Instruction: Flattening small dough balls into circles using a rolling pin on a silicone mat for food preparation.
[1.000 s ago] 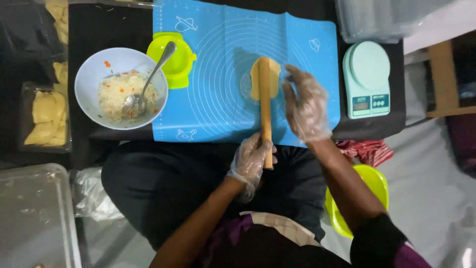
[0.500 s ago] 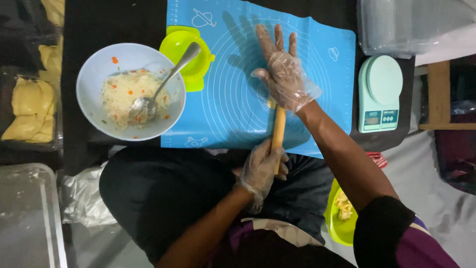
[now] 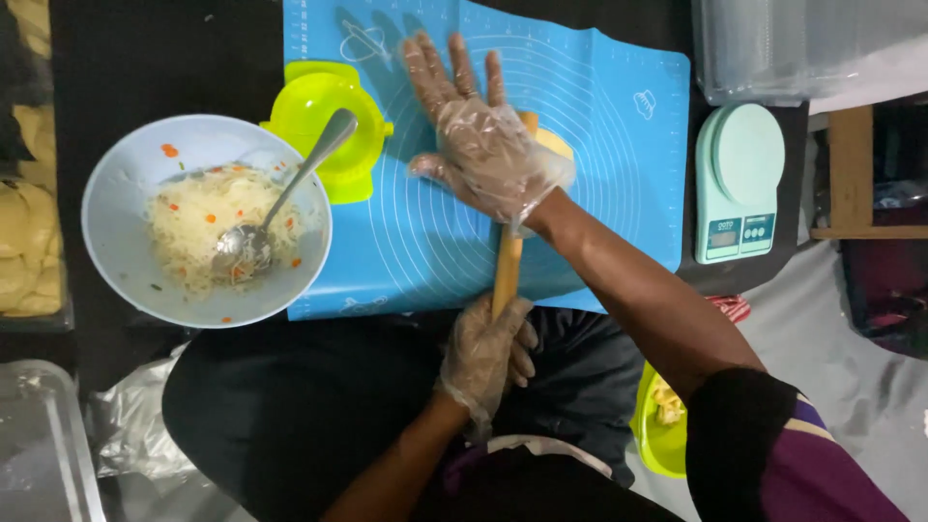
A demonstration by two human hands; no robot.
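Observation:
A wooden rolling pin lies lengthwise on the blue silicone mat, over a flat piece of yellow dough that is mostly hidden. My right hand, in a clear plastic glove, presses flat on the pin's far part with fingers spread. My left hand, also gloved, grips the pin's near end at the mat's front edge.
A pale blue bowl of shredded filling with a metal spoon stands left of the mat. A lime green dumpling press sits behind it. A mint kitchen scale is at the right; a green bowl sits by my right leg.
My right hand has slid forward along the rolling pin and now covers most of the dough. The left hand keeps hold of the pin's near end. The camera has moved closer.

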